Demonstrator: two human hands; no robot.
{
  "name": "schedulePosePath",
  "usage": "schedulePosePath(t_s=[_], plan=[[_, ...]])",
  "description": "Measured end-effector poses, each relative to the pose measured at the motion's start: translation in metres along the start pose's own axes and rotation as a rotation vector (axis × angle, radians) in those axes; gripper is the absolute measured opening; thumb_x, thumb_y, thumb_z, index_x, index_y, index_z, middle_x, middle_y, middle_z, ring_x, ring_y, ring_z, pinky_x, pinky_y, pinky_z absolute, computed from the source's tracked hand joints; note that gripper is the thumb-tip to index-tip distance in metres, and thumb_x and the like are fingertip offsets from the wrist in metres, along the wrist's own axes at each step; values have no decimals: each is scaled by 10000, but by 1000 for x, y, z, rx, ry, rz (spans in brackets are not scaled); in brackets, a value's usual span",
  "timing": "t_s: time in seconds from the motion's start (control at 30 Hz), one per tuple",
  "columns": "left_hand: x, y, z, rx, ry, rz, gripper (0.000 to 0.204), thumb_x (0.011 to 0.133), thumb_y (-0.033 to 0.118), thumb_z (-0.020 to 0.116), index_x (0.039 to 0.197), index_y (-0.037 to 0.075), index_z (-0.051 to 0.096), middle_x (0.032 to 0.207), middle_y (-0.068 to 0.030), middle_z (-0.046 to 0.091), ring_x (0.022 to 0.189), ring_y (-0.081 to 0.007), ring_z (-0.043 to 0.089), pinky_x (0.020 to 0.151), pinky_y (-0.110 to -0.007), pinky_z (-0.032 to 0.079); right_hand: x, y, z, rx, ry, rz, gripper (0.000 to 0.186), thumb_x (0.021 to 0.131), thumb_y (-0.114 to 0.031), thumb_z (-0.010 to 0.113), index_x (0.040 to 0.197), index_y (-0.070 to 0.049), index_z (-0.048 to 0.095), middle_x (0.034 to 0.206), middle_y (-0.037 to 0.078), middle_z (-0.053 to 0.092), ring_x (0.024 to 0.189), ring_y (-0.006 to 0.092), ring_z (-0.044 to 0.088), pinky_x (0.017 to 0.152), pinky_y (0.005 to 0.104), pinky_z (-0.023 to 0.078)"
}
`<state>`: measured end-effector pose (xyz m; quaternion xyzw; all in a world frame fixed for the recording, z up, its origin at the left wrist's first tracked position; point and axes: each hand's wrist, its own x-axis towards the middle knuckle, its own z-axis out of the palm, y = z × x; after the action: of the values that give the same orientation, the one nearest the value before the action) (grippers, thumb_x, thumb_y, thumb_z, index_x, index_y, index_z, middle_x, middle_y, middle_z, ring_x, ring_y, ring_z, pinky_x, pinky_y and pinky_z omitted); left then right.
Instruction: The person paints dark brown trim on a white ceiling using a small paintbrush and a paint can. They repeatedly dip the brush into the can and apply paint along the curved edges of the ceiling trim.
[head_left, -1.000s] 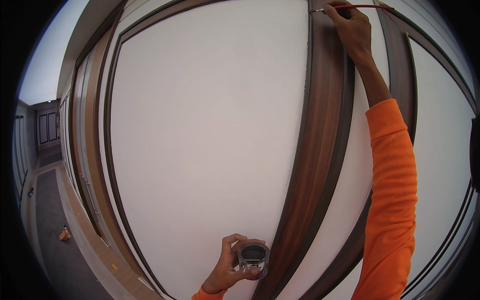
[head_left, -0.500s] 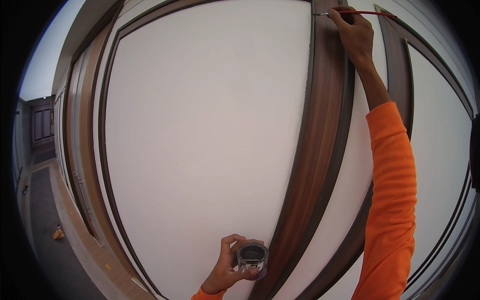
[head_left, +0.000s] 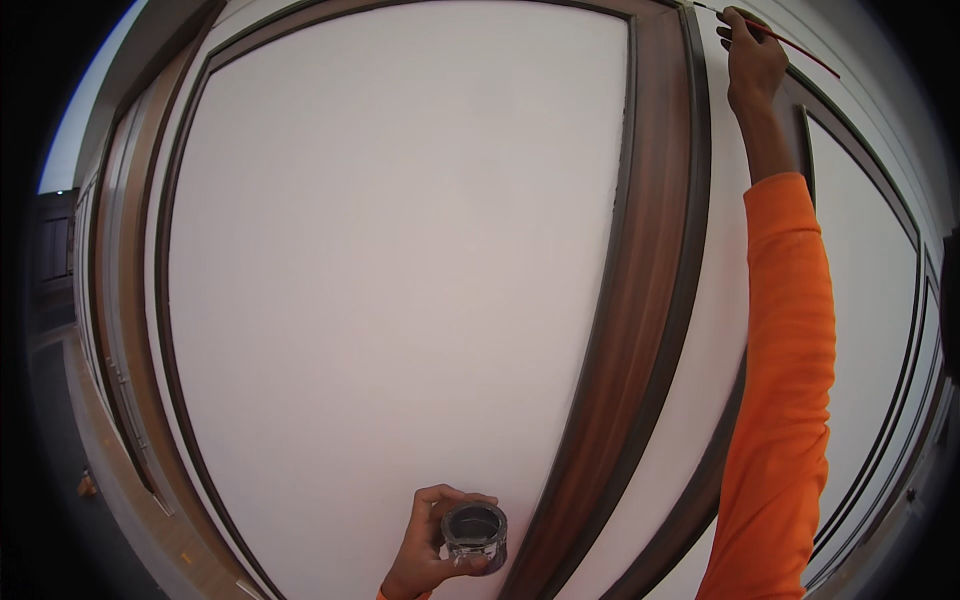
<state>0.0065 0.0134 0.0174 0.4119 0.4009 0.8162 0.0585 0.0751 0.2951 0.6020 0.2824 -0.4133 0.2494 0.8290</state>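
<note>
A thin paintbrush with a red handle (head_left: 805,58) is pinched in my right hand (head_left: 757,62), which reaches high up at the top right. Its bristle end points left, close to the upper corner of the dark brown wood trim (head_left: 655,200). Low in the middle, my left hand (head_left: 425,550) grips a small clear cup (head_left: 474,540) from its left side. Dark paint or a similar dark liquid shows inside the cup, and its rim is smeared. Both sleeves are orange.
A large white panel (head_left: 400,280) framed in dark trim fills the middle. Another white panel (head_left: 865,270) lies to the right. At the far left are a grey floor strip (head_left: 65,430), a dark door (head_left: 55,245) and a small orange-brown object (head_left: 87,484) on the floor.
My right hand has moved right with the paintbrush, from the trim's inner edge to its outer upper corner. The handle now slants downward. My left hand and the cup sit slightly lower and further left.
</note>
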Motion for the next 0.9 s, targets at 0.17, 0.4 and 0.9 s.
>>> schedulePosePath(t_s=[0.17,0.4,0.9], plan=[[4,-17,-12,-19,-17,45,841,660,124,947,1293,101,395,1250,-253,627,1115,-299,669,972,-440,557,11,10,-1,-103,-68,-4,237,917,-202,686,1043,-5,726,885,85,739,761,166,669,697,302,534],[2,-66,-40,36,-12,28,488,956,322,583,1345,39,498,1140,-149,676,994,-234,663,864,-414,576,22,18,9,-274,-61,-94,280,862,-259,697,968,-13,778,866,109,765,758,200,693,733,342,545],[3,8,-23,116,-112,-150,918,712,214,950,1337,127,282,1305,-268,614,1255,-320,604,1122,-489,443,26,9,9,-578,80,-205,339,866,-358,678,880,-34,780,842,147,764,795,290,730,785,404,548]])
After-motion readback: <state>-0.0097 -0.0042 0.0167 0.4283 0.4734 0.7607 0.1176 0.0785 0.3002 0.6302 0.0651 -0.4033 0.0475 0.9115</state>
